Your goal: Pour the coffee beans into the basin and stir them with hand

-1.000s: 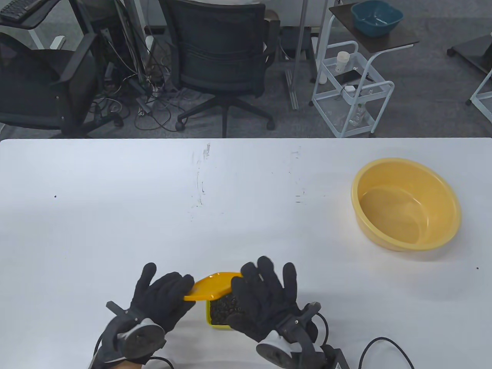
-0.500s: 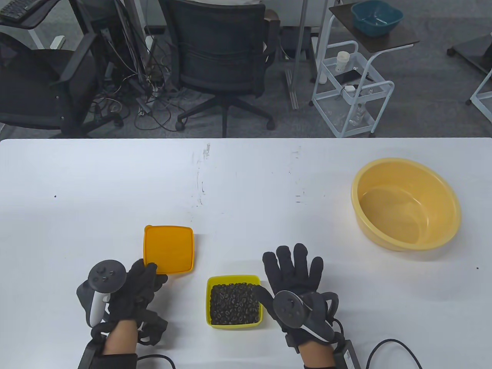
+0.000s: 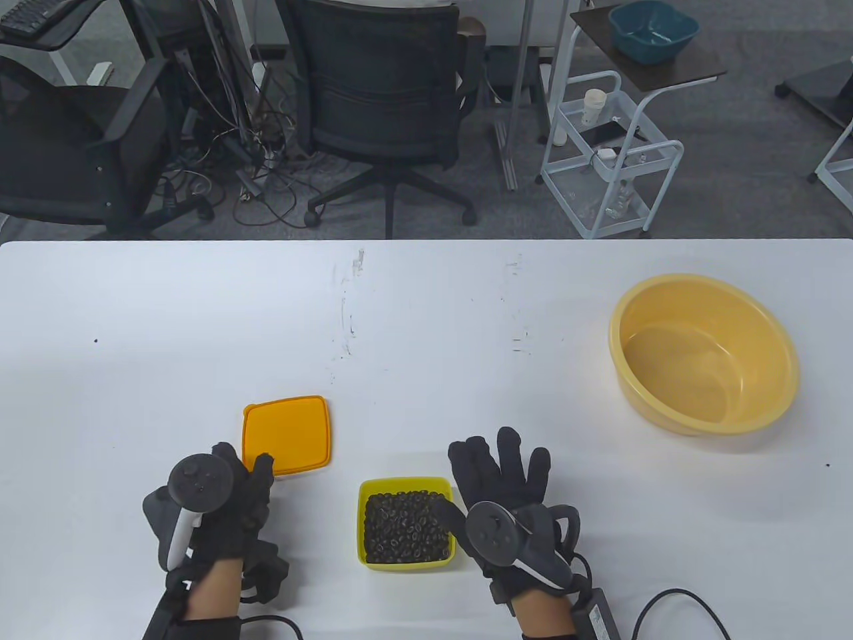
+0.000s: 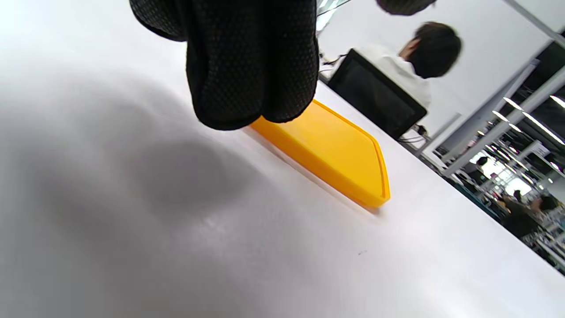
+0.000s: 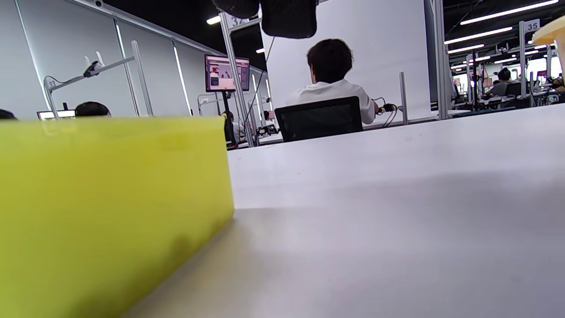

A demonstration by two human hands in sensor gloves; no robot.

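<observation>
A yellow-green box (image 3: pixel 406 563) full of coffee beans (image 3: pixel 405 527) stands open near the table's front edge. Its orange lid (image 3: pixel 286 435) lies flat on the table to the box's left. My left hand (image 3: pixel 243 467) is at the lid's near-left corner; in the left wrist view its fingertips (image 4: pixel 251 88) hang together over the edge of the lid (image 4: pixel 335 154). My right hand (image 3: pixel 500 467) lies just right of the box with fingers spread and the thumb at the box's rim. The box wall (image 5: pixel 110 212) fills the left of the right wrist view. The empty yellow basin (image 3: pixel 733 313) sits far right.
A black cable and power adapter (image 3: pixel 603 617) lie at the front right corner. Beyond the table's far edge stand office chairs (image 3: pixel 383 100) and a white cart (image 3: pixel 610 153). A bare stretch of white table (image 3: pixel 533 373) separates the box from the basin.
A second ago both hands were at the box, the left lifting the lid. The lid now lies flat to the left, and the right hand rests right of the box.
</observation>
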